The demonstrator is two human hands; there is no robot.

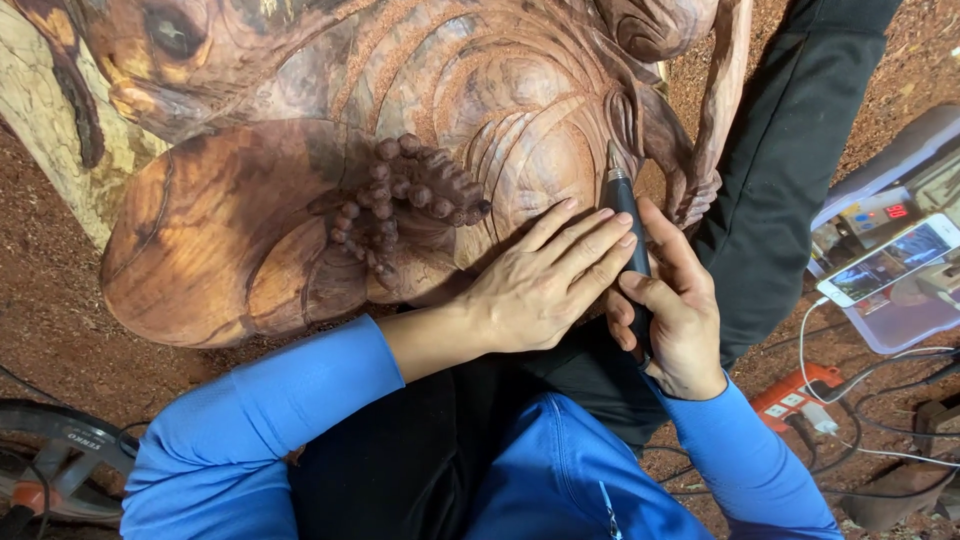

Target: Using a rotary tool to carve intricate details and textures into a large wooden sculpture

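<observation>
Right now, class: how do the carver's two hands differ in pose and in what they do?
The left hand lies flat, fingers spread, on the carving; the right hand is curled round a dark rotary tool. The left hand holds nothing; the right hand points the tool's tip at the wood. Both are bare, with blue sleeves.

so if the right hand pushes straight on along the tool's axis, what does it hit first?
The right hand grips a dark pen-like rotary tool pointing up the picture. Its tip sits at, or just short of, the carved ridges of the reddish wood sculpture, so the wood comes first. Actual contact is hard to judge. The left hand lies alongside.
</observation>
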